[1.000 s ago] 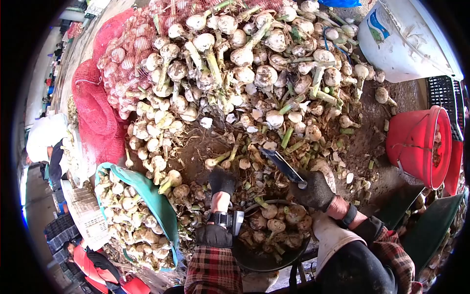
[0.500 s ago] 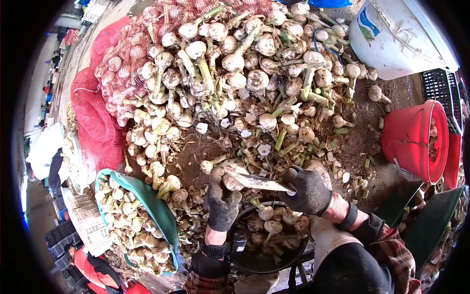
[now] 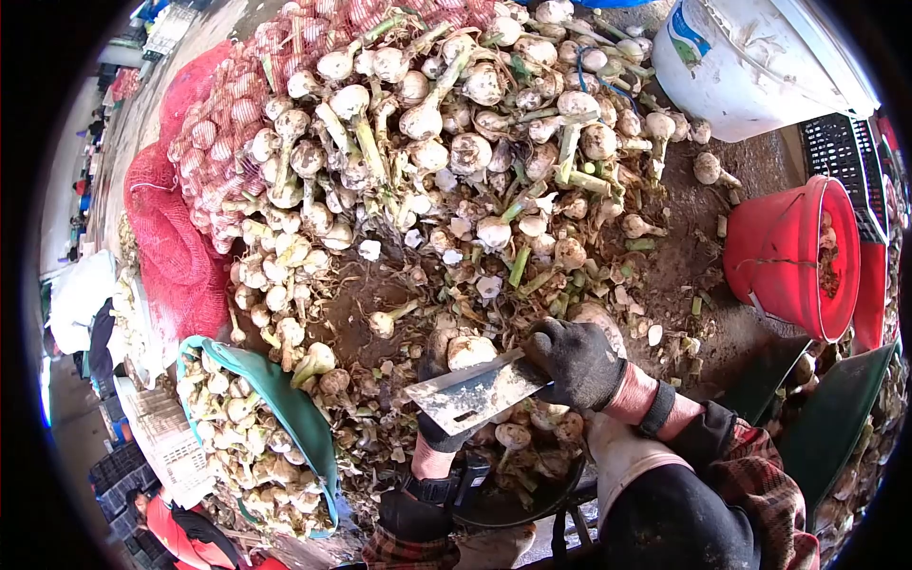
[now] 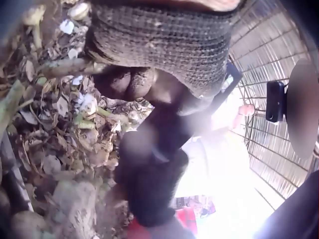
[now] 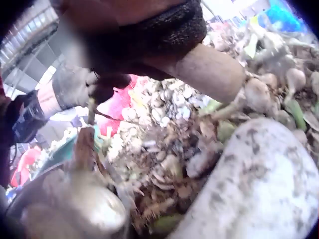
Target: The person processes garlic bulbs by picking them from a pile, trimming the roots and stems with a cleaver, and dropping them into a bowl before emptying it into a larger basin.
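My gloved left hand (image 3: 433,361) grips a dirt-streaked garlic bulb (image 3: 470,351), its fingers curled round it; the left wrist view shows the knitted glove over the bulb (image 4: 142,82). In my gloved right hand (image 3: 579,364) is a cleaver (image 3: 480,394) with a broad, soiled, rectangular blade and a slot near its end. The blade lies across the front of the bulb and hides part of the left hand. Its wooden handle (image 5: 214,72) sticks out of the right fist. Below both hands sits a dark basin (image 3: 572,486) with several garlic bulbs in it.
A large garlic heap (image 3: 418,123) lies ahead, beside a red mesh sack (image 3: 176,237). A teal-rimmed container (image 3: 285,399) of garlic stands left. A red bucket (image 3: 774,256) and a white tub (image 3: 731,76) stand right. Trimmings litter the ground near a white boot (image 3: 617,456).
The left hand has picked up a garlic bulb and brought it back toward me. The cleaver has swung across it, its blade now flat to view. Its long stalk no longer shows.
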Action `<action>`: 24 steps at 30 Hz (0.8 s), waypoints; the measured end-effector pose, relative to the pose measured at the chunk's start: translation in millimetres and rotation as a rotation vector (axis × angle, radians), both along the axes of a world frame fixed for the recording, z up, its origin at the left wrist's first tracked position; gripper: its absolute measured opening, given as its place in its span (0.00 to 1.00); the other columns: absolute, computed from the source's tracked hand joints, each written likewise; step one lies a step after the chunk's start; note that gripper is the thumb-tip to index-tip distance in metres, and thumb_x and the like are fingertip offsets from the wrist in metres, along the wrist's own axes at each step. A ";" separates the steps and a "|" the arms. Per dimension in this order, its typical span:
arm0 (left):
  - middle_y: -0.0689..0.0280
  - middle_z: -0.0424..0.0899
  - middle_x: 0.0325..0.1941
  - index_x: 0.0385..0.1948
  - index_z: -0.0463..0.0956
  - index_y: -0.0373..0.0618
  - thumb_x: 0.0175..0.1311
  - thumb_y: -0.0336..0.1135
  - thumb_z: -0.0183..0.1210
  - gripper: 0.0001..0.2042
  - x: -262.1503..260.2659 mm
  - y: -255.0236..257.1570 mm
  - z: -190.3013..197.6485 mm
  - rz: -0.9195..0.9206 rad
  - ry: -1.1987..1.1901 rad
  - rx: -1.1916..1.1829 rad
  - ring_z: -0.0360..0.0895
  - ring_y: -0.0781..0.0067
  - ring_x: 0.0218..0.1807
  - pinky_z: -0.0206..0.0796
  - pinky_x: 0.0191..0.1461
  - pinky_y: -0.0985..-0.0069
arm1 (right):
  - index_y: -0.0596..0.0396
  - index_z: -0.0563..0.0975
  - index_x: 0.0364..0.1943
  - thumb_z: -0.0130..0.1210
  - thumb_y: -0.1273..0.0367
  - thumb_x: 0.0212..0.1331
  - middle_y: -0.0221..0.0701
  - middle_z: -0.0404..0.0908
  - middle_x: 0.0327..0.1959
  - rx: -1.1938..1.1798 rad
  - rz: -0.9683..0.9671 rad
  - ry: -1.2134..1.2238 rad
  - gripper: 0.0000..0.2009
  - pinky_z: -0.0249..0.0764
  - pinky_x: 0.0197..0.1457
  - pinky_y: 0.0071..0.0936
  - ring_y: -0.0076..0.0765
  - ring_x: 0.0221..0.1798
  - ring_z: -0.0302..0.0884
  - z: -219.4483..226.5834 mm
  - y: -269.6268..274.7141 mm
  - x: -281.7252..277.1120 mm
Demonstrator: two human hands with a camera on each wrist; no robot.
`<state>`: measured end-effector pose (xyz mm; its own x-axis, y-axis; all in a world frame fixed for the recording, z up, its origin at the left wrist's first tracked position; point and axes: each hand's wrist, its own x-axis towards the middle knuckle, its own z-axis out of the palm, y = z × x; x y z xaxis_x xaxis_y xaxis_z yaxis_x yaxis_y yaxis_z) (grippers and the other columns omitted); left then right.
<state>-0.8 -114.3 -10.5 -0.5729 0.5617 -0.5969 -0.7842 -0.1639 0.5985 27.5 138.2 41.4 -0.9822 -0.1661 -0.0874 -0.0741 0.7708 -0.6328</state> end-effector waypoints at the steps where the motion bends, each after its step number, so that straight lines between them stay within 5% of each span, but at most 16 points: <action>1: 0.63 0.78 0.53 0.53 0.72 0.48 0.58 0.35 0.59 0.19 -12.0 16.7 24.7 -0.227 0.639 -0.267 0.75 0.62 0.54 0.67 0.58 0.64 | 0.54 0.75 0.39 0.60 0.56 0.46 0.39 0.73 0.38 0.003 0.027 -0.032 0.20 0.73 0.31 0.40 0.47 0.34 0.76 -7.2 2.7 1.5; 2: 0.63 0.81 0.49 0.48 0.77 0.49 0.53 0.31 0.62 0.17 -17.5 26.8 37.9 -0.455 1.277 -0.534 0.78 0.62 0.50 0.71 0.53 0.64 | 0.56 0.74 0.42 0.58 0.55 0.48 0.41 0.72 0.41 0.006 0.055 -0.063 0.22 0.75 0.33 0.42 0.47 0.37 0.77 -16.1 4.6 4.0; 3: 0.68 0.84 0.40 0.39 0.81 0.55 0.48 0.32 0.63 0.14 -8.8 34.1 30.9 -0.307 1.102 -0.485 0.80 0.61 0.44 0.72 0.48 0.64 | 0.55 0.74 0.43 0.59 0.54 0.45 0.42 0.72 0.42 -0.055 0.044 -0.018 0.24 0.74 0.35 0.44 0.49 0.38 0.76 -30.0 5.8 9.8; 4: 0.69 0.84 0.41 0.41 0.81 0.55 0.49 0.33 0.63 0.15 -19.2 40.6 46.8 -0.425 1.376 -0.532 0.80 0.61 0.43 0.72 0.48 0.63 | 0.55 0.74 0.43 0.59 0.54 0.45 0.42 0.72 0.42 -0.056 0.052 -0.016 0.24 0.74 0.35 0.44 0.49 0.38 0.76 -37.7 5.3 12.2; 7: 0.66 0.83 0.42 0.40 0.80 0.52 0.49 0.34 0.63 0.14 -23.6 44.1 47.9 -0.520 1.450 -0.527 0.79 0.61 0.44 0.71 0.47 0.64 | 0.53 0.75 0.35 0.63 0.60 0.43 0.38 0.73 0.33 -0.104 -0.066 0.088 0.16 0.72 0.32 0.41 0.47 0.30 0.75 -43.1 1.7 15.9; 9: 0.62 0.81 0.43 0.38 0.78 0.48 0.48 0.36 0.64 0.14 -28.0 55.0 56.2 -0.775 1.637 -1.005 0.77 0.61 0.46 0.70 0.48 0.66 | 0.52 0.75 0.33 0.62 0.61 0.44 0.38 0.74 0.31 -0.078 -0.147 0.026 0.15 0.72 0.32 0.41 0.47 0.31 0.75 -63.0 7.1 17.2; 10: 0.60 0.79 0.42 0.39 0.75 0.44 0.48 0.39 0.66 0.17 -24.6 50.5 61.7 -0.548 1.168 -0.619 0.76 0.61 0.47 0.68 0.51 0.67 | 0.52 0.74 0.31 0.61 0.62 0.45 0.39 0.74 0.29 -0.060 -0.233 -0.029 0.13 0.72 0.32 0.42 0.47 0.31 0.75 -71.2 10.6 15.7; 14: 0.66 0.79 0.39 0.46 0.69 0.43 0.48 0.36 0.68 0.24 -41.3 49.1 76.5 -0.241 0.829 -0.346 0.75 0.73 0.42 0.68 0.49 0.73 | 0.54 0.72 0.29 0.63 0.66 0.41 0.41 0.73 0.25 -0.071 -0.397 -0.007 0.13 0.72 0.28 0.40 0.52 0.27 0.75 -51.7 12.0 14.9; 16: 0.66 0.78 0.37 0.43 0.69 0.43 0.50 0.36 0.68 0.21 -45.1 41.2 61.9 -0.134 0.417 -0.310 0.75 0.73 0.41 0.69 0.46 0.75 | 0.53 0.73 0.33 0.61 0.62 0.47 0.39 0.74 0.30 -0.084 -0.257 -0.016 0.13 0.74 0.32 0.42 0.48 0.30 0.77 -27.8 11.4 7.4; 19: 0.64 0.78 0.37 0.43 0.69 0.40 0.49 0.38 0.69 0.23 -53.9 49.3 65.6 -0.314 1.060 -0.500 0.76 0.70 0.40 0.69 0.44 0.74 | 0.53 0.73 0.37 0.61 0.59 0.47 0.39 0.74 0.32 -0.067 -0.131 -0.114 0.17 0.75 0.32 0.42 0.49 0.32 0.77 -2.7 3.5 -1.1; 20: 0.63 0.79 0.38 0.44 0.69 0.39 0.49 0.38 0.70 0.24 -55.5 47.8 65.5 -0.438 1.214 -0.546 0.77 0.70 0.40 0.69 0.44 0.73 | 0.51 0.74 0.30 0.64 0.63 0.37 0.36 0.73 0.32 -0.110 -0.145 -0.121 0.15 0.70 0.31 0.43 0.50 0.31 0.75 3.4 -0.1 -4.2; 23: 0.64 0.79 0.40 0.47 0.70 0.39 0.50 0.40 0.70 0.25 -51.6 54.2 63.8 -0.121 1.000 -0.535 0.76 0.72 0.41 0.70 0.46 0.75 | 0.51 0.75 0.29 0.62 0.64 0.41 0.37 0.75 0.28 -0.174 -0.199 -0.031 0.12 0.71 0.30 0.41 0.50 0.29 0.76 -8.6 -9.2 -2.0; 24: 0.65 0.79 0.40 0.47 0.69 0.39 0.51 0.40 0.69 0.25 -51.8 54.3 63.2 0.023 0.876 -0.596 0.76 0.73 0.42 0.70 0.47 0.75 | 0.53 0.75 0.28 0.61 0.64 0.45 0.39 0.76 0.25 -0.239 -0.350 -0.099 0.10 0.72 0.29 0.41 0.51 0.28 0.77 -9.1 -9.2 -3.0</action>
<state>-52.6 -60.0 52.7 -0.9436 0.2971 -0.1460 -0.0408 0.3333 0.9419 24.5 129.0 32.3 -0.9718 0.1484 -0.1832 0.2355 0.5693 -0.7877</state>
